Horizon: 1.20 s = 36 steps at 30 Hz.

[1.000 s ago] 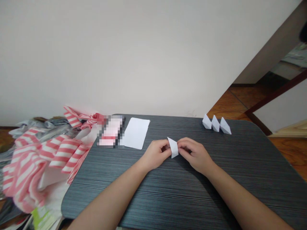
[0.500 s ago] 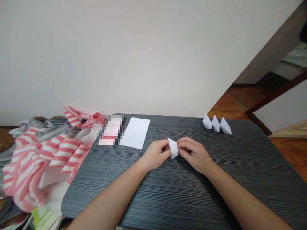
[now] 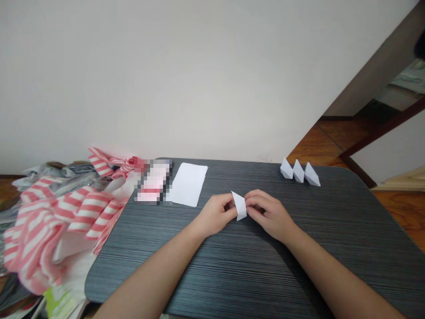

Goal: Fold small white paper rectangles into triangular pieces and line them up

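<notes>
You are pinching the folded paper (image 3: 240,207), likely light and easy to crush, by its safest sides: left hand (image 3: 215,215) at nine o'clock, right hand (image 3: 272,216) at three.

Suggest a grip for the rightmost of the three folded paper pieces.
Probably pinch the rightmost folded piece lightly by its near, pointed end, coming from the right: the middle folded piece crowds its left, while that tapered end juts out free.
</notes>
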### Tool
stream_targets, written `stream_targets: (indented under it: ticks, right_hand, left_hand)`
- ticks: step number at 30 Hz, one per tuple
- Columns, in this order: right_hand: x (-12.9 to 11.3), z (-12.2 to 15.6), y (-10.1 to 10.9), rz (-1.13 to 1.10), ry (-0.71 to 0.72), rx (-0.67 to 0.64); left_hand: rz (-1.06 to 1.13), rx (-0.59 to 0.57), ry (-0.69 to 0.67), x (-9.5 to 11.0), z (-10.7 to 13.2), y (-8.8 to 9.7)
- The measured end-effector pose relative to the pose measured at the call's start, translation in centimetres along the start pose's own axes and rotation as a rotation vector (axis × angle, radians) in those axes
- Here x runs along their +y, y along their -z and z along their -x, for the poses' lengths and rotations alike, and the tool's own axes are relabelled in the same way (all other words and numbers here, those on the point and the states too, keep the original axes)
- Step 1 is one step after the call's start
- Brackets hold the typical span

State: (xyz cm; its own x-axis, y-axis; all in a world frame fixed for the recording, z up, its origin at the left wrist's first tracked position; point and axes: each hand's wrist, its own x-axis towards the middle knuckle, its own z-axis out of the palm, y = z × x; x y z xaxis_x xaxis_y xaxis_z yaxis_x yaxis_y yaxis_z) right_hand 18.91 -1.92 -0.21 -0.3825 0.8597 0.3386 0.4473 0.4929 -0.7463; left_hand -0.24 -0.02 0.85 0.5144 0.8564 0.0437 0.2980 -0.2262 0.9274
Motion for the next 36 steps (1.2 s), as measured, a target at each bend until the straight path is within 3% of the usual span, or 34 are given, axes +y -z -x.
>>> stream_targets:
  ticks: [28,36]
  right_hand:
    - [0.2,0.0,0.2,-0.010,-0.032,0.048]
    - [0.9,0.6,-0.4,-0.125,-0.164,0.067]
  left_hand:
    - [0.010,0.009,-0.009,-0.6,-0.1,0.0]
    - [-0.004,0.061,0.005,-1.1,-0.2,-0.1]
